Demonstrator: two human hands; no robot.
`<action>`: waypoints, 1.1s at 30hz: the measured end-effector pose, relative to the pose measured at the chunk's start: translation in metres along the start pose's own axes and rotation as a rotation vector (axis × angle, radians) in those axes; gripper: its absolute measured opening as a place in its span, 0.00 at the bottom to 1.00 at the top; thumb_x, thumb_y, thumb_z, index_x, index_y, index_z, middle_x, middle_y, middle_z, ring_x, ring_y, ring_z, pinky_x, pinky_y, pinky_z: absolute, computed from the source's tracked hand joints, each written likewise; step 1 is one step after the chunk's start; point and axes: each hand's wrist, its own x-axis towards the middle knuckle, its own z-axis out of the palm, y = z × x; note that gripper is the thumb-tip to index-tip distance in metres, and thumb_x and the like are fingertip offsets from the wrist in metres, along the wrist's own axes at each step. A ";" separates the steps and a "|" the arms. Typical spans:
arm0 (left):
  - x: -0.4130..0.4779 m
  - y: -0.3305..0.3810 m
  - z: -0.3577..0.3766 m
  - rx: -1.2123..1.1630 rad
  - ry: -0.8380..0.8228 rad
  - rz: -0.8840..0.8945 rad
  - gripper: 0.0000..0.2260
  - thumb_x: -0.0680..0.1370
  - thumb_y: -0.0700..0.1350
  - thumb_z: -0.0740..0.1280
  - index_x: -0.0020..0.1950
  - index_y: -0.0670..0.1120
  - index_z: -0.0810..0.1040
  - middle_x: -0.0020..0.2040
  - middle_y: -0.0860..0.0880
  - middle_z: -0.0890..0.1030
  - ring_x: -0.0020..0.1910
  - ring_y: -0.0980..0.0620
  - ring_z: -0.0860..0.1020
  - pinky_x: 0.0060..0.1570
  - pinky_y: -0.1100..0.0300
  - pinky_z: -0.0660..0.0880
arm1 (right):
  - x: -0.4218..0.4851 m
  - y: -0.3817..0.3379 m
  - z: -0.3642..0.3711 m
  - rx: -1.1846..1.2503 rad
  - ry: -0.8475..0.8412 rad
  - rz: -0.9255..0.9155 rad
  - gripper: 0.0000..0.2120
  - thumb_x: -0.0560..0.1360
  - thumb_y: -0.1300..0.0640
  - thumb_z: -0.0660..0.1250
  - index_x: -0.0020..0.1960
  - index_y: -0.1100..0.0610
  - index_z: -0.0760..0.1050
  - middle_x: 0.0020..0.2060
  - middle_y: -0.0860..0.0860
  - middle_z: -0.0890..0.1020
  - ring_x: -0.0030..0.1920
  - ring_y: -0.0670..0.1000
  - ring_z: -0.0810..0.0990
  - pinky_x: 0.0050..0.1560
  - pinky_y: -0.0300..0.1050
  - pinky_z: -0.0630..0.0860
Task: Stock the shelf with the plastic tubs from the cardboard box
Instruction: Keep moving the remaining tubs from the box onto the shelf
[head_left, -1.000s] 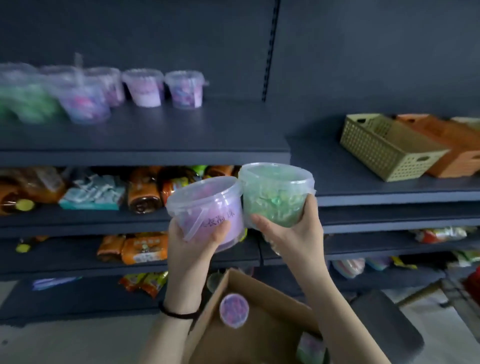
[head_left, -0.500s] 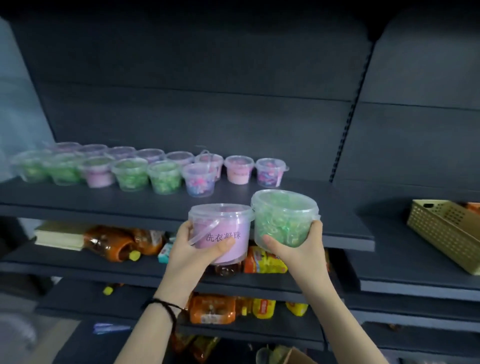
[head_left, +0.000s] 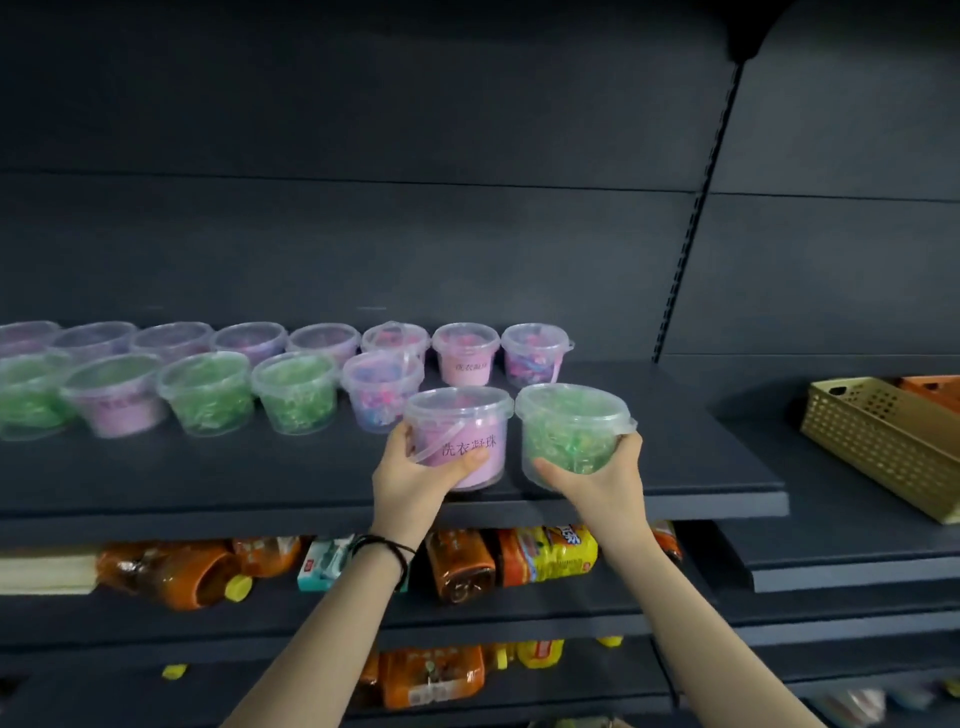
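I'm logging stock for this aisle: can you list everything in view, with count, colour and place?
shelved tubs: thirteen, clear with green, pink or mixed fill, two rows on upper shelf.
pink tub: one, upper shelf's front edge.
green tub: one, right of pink tub.
tan basket: one, right-hand shelf.
orange basket: one, behind tan basket.
orange bottles: several, lower shelves.
yellow pack: one, below upper shelf.
teal pack: one, beside bottles.
wristband: one, black, left wrist.
left grip: one, holds pink tub.
right grip: one, holds green tub.
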 end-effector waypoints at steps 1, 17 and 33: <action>0.010 -0.006 0.008 0.019 -0.008 -0.008 0.31 0.57 0.55 0.82 0.57 0.60 0.75 0.52 0.62 0.79 0.50 0.68 0.77 0.45 0.72 0.73 | 0.012 0.008 -0.002 -0.010 -0.003 0.017 0.45 0.58 0.52 0.83 0.66 0.51 0.59 0.56 0.43 0.73 0.57 0.47 0.75 0.53 0.41 0.74; 0.120 -0.046 0.062 0.320 0.017 0.098 0.34 0.60 0.52 0.82 0.63 0.49 0.74 0.61 0.51 0.74 0.62 0.52 0.72 0.62 0.55 0.70 | 0.142 0.055 0.015 -0.329 -0.149 0.099 0.52 0.58 0.45 0.81 0.72 0.53 0.54 0.66 0.49 0.72 0.67 0.54 0.71 0.71 0.61 0.62; 0.089 -0.040 0.060 0.465 0.062 0.051 0.34 0.67 0.53 0.77 0.70 0.47 0.69 0.63 0.49 0.76 0.64 0.48 0.73 0.63 0.51 0.70 | 0.129 0.064 -0.016 -0.562 -0.171 -0.028 0.31 0.68 0.45 0.75 0.65 0.58 0.73 0.62 0.54 0.76 0.64 0.54 0.73 0.62 0.45 0.69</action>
